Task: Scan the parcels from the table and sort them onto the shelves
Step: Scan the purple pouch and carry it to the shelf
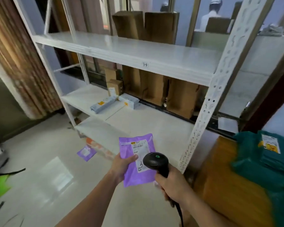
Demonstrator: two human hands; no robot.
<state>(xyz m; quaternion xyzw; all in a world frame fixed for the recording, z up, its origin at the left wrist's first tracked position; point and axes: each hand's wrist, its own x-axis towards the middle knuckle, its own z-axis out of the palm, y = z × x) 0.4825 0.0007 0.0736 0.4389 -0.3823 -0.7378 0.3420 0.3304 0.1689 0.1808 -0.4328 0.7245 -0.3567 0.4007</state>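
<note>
Before the white shelving, left hand grips a purple parcel, right hand clasps the scanner; sorting seemingly barely begun, green parcels waiting beside it.

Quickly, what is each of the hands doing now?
Left hand: holds the purple parcel.
Right hand: grips the black scanner.
</note>
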